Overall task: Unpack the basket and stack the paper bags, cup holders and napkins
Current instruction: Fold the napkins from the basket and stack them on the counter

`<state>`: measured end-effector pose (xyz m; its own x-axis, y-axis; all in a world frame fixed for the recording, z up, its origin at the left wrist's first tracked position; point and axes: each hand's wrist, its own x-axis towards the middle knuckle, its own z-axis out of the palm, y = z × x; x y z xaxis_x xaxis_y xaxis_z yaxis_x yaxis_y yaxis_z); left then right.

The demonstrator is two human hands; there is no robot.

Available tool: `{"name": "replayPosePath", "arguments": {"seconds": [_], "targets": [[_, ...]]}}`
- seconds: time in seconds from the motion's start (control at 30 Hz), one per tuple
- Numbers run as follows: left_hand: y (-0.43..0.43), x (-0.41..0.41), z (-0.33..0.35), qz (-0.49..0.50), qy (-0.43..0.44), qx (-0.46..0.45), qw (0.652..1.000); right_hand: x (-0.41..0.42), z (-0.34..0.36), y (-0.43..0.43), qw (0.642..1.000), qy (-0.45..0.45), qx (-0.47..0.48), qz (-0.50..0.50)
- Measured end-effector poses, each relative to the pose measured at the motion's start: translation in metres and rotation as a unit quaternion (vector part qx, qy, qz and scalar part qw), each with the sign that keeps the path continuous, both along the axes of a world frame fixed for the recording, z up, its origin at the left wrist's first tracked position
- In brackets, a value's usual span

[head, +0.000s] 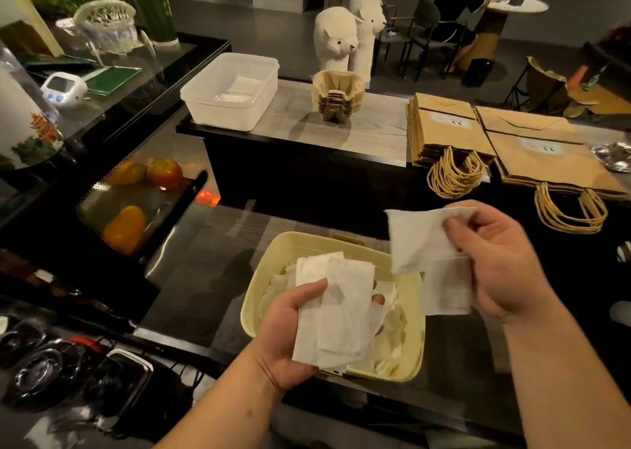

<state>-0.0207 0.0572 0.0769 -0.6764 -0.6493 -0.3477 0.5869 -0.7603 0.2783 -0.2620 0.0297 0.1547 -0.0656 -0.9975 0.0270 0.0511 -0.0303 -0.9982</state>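
Left hand (290, 325) curled round stack of napkins (336, 312), thumb on top, held above cream basket (259, 278) on counter (205, 243). Right hand (502, 260) pinches loose napkin (420, 240) just right of basket. More napkins inside basket.

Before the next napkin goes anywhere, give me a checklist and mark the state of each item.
1. Left hand grips its napkin bundle: ok.
2. Right hand pinches its loose napkins: ok.
3. Both handfuls squared up for stacking: not ok, the edges lie uneven.
4. Basket emptied: not ok, leftover napkins lie inside.
5. White plastic container open with room: ok, no lid on it, a few napkins at the bottom.
6. Cup holders and paper bags stacked on the counter: ok.
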Motion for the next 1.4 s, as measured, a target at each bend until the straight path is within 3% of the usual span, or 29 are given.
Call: {"name": "replayPosePath", "arguments": {"seconds": [0.1,0.23,0.37,0.47,0.53,0.63,0.7,0.77,1.0,1.2,1.4], "targets": [[-0.004,0.004,0.003,0.026,-0.007,-0.044,0.999,-0.021,0.007,0.007,0.997,-0.050,0.014,0.062],[-0.007,0.002,0.006,0.049,0.008,-0.111,0.993,-0.016,0.012,0.026,0.981,0.062,0.047,0.177],[-0.009,-0.005,0.011,0.062,-0.036,-0.143,0.987,0.009,0.008,0.046,0.953,0.163,0.136,0.218],[-0.009,-0.013,0.019,0.083,-0.097,-0.145,0.981,0.027,0.001,0.050,0.930,0.308,0.140,0.144],[-0.007,-0.019,0.024,0.096,-0.128,-0.147,0.976,0.043,-0.008,0.052,0.934,0.334,0.110,0.062],[-0.007,-0.027,0.027,0.120,-0.177,-0.135,0.968,0.060,-0.029,0.055,0.918,0.389,-0.024,-0.077],[-0.007,-0.030,0.024,0.128,-0.202,-0.106,0.965,0.066,-0.037,0.056,0.902,0.411,-0.098,-0.090],[-0.008,-0.031,0.021,0.135,-0.223,-0.078,0.962,0.070,-0.041,0.059,0.887,0.442,-0.130,-0.039],[-0.013,-0.029,0.022,0.139,-0.200,-0.071,0.967,0.057,-0.025,0.054,0.825,0.529,-0.006,0.200],[-0.020,-0.028,0.013,0.110,-0.228,-0.075,0.964,0.026,0.023,0.048,0.828,0.494,0.006,0.264],[-0.021,-0.030,0.015,0.055,-0.247,-0.148,0.956,0.013,0.053,0.032,0.815,0.464,0.027,0.345]]}}
